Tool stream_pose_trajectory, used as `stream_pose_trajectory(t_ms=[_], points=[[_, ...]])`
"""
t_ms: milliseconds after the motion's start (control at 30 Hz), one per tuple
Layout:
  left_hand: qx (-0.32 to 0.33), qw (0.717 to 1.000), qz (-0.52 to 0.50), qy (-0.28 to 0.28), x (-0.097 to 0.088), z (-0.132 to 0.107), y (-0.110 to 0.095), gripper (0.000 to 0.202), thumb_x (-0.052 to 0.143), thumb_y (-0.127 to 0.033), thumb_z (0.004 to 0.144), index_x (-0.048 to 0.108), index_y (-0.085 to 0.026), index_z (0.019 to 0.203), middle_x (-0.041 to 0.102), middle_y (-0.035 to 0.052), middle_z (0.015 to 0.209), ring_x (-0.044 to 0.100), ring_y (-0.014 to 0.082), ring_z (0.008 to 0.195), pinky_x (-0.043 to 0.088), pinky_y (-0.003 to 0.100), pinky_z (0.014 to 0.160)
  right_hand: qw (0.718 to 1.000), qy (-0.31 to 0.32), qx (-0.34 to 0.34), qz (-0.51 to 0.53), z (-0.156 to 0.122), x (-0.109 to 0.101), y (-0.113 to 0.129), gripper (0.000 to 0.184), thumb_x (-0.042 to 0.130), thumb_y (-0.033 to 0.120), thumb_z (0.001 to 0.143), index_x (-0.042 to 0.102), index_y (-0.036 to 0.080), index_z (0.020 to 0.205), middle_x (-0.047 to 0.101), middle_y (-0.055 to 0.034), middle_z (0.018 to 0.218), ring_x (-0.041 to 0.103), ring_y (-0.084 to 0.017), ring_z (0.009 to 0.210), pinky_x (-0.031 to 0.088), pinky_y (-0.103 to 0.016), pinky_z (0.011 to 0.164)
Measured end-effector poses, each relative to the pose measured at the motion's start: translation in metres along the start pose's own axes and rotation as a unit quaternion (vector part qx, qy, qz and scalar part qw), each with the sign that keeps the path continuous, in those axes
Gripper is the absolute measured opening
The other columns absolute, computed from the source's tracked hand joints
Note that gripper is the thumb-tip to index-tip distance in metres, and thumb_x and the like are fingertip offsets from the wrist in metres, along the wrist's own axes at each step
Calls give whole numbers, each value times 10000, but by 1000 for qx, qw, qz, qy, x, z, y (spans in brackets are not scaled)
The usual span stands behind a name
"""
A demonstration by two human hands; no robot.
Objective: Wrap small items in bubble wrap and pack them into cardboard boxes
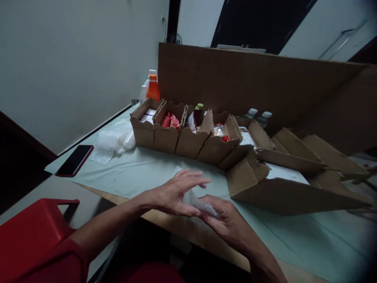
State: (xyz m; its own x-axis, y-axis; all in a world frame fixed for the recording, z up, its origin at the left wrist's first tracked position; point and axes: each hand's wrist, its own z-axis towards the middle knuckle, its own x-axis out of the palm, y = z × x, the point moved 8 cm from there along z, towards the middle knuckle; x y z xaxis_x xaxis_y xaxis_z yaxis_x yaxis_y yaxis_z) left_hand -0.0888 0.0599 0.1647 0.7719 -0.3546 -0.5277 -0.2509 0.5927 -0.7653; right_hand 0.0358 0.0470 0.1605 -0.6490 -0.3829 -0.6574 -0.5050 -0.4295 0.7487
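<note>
My right hand (225,218) is closed around a small bundle of clear bubble wrap (204,206) above the front edge of the table. What the wrap encloses, if anything, cannot be made out. My left hand (179,192) is beside it with fingers stretched out and apart, the thumb close to the bundle and a pale loose end of the wrap partly behind the palm. More bubble wrap (108,143) lies on the light green cloth (141,171) to the left.
Cardboard bins (163,137) with packets and white boxes stand in a row. A larger cardboard tray (282,196) sits on the right. Behind are an orange bottle (153,88) and a tall cardboard panel (235,78). A phone (75,160) and red stool (38,228) are left.
</note>
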Motion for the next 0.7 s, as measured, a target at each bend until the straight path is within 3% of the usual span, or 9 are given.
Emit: stream_pose_trajectory(t_ms=[67, 133, 233, 300, 367, 467, 533, 600, 700], points=[[-9, 997, -2, 73, 18, 9, 12, 317, 743, -379, 780, 724, -266, 1075, 744, 21, 972, 679, 258, 1008, 264, 494, 1176, 999, -32, 10, -9, -10, -17, 1, 220, 619, 398, 860, 723, 236, 755, 676, 5, 675, 587, -158, 620, 476, -257, 601], [-54, 993, 19, 101, 25, 7, 34, 56, 722, -280, 770, 714, -239, 807, 695, -25, 777, 674, 213, 837, 263, 495, 1163, 995, -90, 46, 8, -28, -38, -13, 250, 646, 453, 830, 729, 226, 764, 660, 2, 642, 566, -150, 557, 462, -249, 525], [-126, 987, 50, 91, 16, -11, 65, 68, 669, -162, 700, 636, -211, 666, 631, -32, 704, 616, 195, 782, 383, 408, 1040, 971, -207, 116, 31, -68, -73, -48, 319, 711, 533, 752, 730, 214, 736, 668, -18, 639, 585, -165, 552, 478, -258, 496], [-181, 979, 30, 87, 5, -27, 80, 33, 656, -172, 682, 640, -200, 688, 621, -22, 698, 573, 179, 726, 454, 291, 804, 945, -278, 166, 41, -98, -91, -74, 378, 745, 584, 699, 734, 208, 733, 699, -46, 682, 626, -192, 610, 511, -278, 540], [-237, 966, -36, 101, -4, -39, 91, 59, 663, -242, 716, 647, -184, 716, 597, -22, 660, 521, 151, 639, 392, 225, 610, 920, -327, 208, 58, -121, -101, -97, 435, 765, 619, 654, 737, 198, 757, 725, -72, 742, 656, -216, 673, 533, -298, 593], [-273, 942, -157, 119, -9, -43, 97, 195, 683, -360, 757, 643, -169, 763, 588, -22, 659, 499, 128, 601, 355, 210, 574, 898, -352, 251, 84, -135, -102, -124, 472, 788, 607, 608, 729, 187, 815, 745, -87, 817, 680, -239, 736, 557, -334, 662], [-273, 937, -187, 115, -10, -38, 103, 260, 717, -394, 735, 651, -170, 848, 612, -15, 713, 527, 136, 640, 369, 216, 601, 898, -340, 267, 83, -133, -95, -141, 469, 768, 584, 628, 724, 190, 879, 755, -93, 883, 691, -254, 790, 563, -364, 713], [-287, 942, -142, 103, -8, -33, 116, 335, 731, -387, 715, 653, -171, 959, 601, -27, 697, 536, 147, 640, 373, 225, 607, 899, -330, 285, 46, -132, -89, -159, 486, 727, 575, 655, 715, 188, 949, 753, -104, 927, 692, -273, 832, 556, -400, 753], [-305, 948, 82, 28, -21, -33, 135, 456, 712, -287, 712, 638, -169, 1146, 627, 0, 743, 591, 206, 722, 434, 285, 691, 875, -354, 318, -87, -149, -88, -183, 651, 670, 588, 667, 659, 149, 1147, 731, -142, 996, 675, -304, 871, 530, -463, 798]])
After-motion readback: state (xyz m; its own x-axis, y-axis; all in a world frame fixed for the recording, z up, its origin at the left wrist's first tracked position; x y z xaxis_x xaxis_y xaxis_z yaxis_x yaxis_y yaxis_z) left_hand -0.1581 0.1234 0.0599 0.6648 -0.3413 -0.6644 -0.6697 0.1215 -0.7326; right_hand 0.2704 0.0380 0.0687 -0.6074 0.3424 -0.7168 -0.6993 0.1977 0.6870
